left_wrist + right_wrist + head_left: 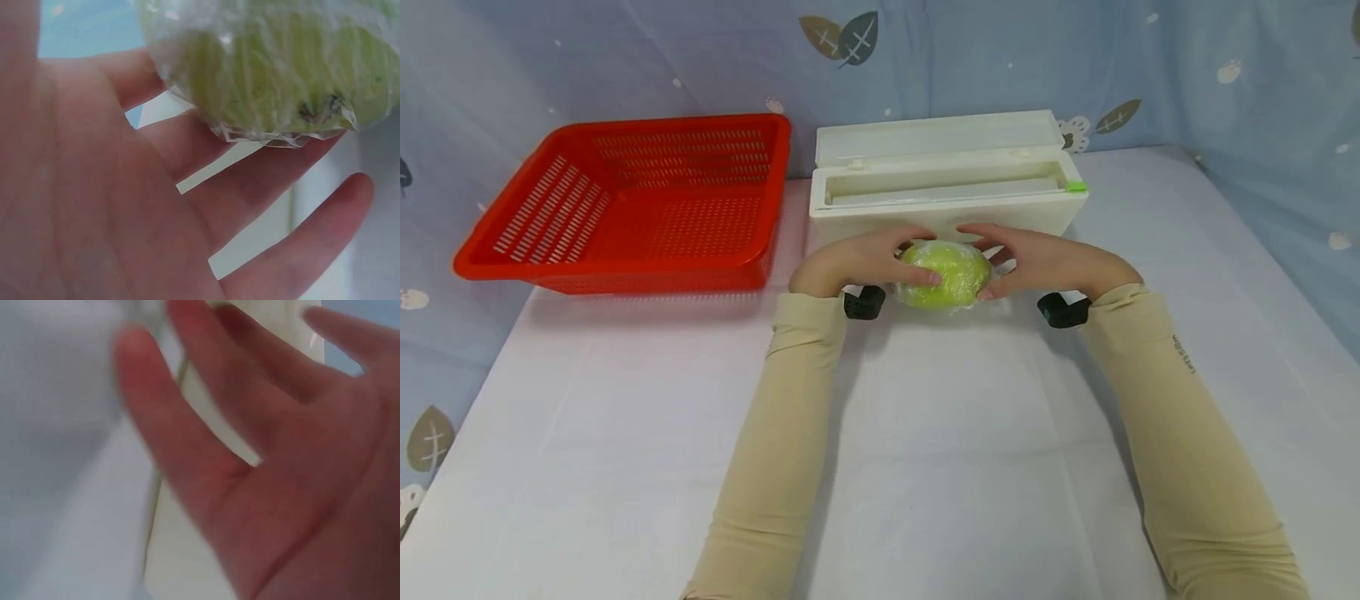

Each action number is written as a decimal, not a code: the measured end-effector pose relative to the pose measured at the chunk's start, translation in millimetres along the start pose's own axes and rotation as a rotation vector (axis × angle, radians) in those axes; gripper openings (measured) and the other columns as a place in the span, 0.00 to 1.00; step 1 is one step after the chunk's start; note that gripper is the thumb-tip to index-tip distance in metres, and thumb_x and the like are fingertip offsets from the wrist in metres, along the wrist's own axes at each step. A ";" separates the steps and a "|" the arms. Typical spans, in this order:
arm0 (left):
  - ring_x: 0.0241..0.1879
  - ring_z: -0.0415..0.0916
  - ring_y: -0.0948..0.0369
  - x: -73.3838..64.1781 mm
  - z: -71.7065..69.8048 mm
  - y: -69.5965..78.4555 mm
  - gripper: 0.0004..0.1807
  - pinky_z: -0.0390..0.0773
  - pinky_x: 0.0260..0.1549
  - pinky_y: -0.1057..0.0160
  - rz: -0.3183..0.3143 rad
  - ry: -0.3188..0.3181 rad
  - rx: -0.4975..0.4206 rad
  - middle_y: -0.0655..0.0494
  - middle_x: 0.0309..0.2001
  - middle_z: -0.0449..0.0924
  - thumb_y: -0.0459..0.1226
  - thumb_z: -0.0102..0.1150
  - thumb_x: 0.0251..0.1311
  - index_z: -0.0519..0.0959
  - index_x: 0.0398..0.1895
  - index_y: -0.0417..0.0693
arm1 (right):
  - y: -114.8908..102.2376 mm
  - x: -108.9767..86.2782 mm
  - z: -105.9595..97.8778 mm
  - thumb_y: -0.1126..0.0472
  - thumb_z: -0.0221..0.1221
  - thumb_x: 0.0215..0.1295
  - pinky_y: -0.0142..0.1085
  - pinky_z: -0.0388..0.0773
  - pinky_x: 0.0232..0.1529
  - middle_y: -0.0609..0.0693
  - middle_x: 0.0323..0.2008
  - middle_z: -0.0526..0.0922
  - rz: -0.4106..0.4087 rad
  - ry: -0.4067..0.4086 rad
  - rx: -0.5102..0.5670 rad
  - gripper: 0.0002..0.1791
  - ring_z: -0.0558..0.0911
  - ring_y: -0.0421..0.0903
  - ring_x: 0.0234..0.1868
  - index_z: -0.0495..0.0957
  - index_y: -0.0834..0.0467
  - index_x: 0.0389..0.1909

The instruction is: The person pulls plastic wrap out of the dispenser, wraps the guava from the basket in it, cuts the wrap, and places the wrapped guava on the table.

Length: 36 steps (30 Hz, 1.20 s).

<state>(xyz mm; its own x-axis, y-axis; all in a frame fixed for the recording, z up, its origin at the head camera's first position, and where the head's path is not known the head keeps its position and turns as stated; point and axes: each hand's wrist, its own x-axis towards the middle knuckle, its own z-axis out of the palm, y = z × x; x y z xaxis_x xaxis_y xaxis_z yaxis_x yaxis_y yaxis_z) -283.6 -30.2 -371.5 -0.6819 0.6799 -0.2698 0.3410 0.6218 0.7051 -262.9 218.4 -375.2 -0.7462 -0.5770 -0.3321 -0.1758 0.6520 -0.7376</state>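
Observation:
A round yellow-green fruit (957, 275) wrapped in clear cling film is between both hands, just in front of a white cling film dispenser (936, 213). My left hand (874, 260) holds it from the left, thumb across its front and fingers behind. In the left wrist view, the wrapped fruit (281, 69) lies against those fingers, its dark end spot visible through the film. My right hand (1047, 258) is at the fruit's right side with fingers spread. In the right wrist view, the right hand's fingers (169, 437) are blurred and grip nothing I can make out.
The dispenser's lid (936, 137) stands raised at the back, and a bright green piece (1076, 187) sits at its right end. A red slotted basket (760, 258) is to the left. White cloth (940, 467) covers the table, with a blue patterned curtain (970, 58) behind.

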 end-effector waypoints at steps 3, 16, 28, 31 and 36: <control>0.46 0.66 0.62 -0.7 -0.7 0.0 0.36 0.72 0.41 0.64 0.005 -0.006 -0.029 0.61 0.50 0.67 0.55 0.60 0.48 0.63 0.59 0.54 | 3.3 2.0 0.9 0.52 0.65 0.49 0.42 0.71 0.44 0.48 0.53 0.68 0.036 -0.043 -0.051 0.46 0.73 0.48 0.46 0.50 0.43 0.66; 0.47 0.65 0.63 -1.1 -3.6 -0.7 0.33 0.68 0.46 0.65 0.090 0.017 -0.039 0.63 0.51 0.68 0.46 0.65 0.47 0.66 0.59 0.52 | 2.9 6.9 2.6 0.66 0.50 0.59 0.36 0.74 0.33 0.48 0.25 0.80 -0.012 0.103 -0.195 0.10 0.77 0.44 0.28 0.77 0.55 0.39; 0.48 0.64 0.61 0.4 -3.2 2.4 0.33 0.65 0.48 0.65 0.027 0.053 -0.063 0.57 0.52 0.66 0.41 0.65 0.47 0.62 0.57 0.50 | -2.6 2.0 -3.8 0.58 0.53 0.60 0.38 0.72 0.40 0.49 0.33 0.82 0.100 0.213 -0.105 0.14 0.79 0.44 0.34 0.78 0.55 0.46; 0.48 0.64 0.61 0.4 -4.2 3.6 0.33 0.65 0.48 0.64 0.029 0.058 -0.049 0.56 0.52 0.66 0.41 0.65 0.47 0.61 0.57 0.49 | -4.3 -1.0 -5.6 0.57 0.56 0.58 0.39 0.73 0.41 0.49 0.35 0.82 0.130 0.218 -0.030 0.14 0.80 0.45 0.36 0.79 0.56 0.43; 0.46 0.66 0.62 0.1 -2.4 7.0 0.31 0.66 0.46 0.66 0.013 0.066 -0.013 0.57 0.49 0.67 0.42 0.65 0.47 0.63 0.54 0.49 | -2.0 -4.0 -3.0 0.59 0.57 0.59 0.39 0.75 0.41 0.52 0.37 0.82 0.136 0.175 0.083 0.15 0.80 0.49 0.38 0.78 0.61 0.46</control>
<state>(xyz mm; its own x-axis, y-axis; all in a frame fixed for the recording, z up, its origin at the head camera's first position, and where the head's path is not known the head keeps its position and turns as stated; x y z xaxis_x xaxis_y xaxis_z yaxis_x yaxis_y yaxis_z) -282.8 -26.8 -365.0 -0.7186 0.6606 -0.2175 0.3416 0.6076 0.7170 -261.5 220.8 -370.7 -0.8605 -0.3879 -0.3303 -0.0180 0.6711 -0.7411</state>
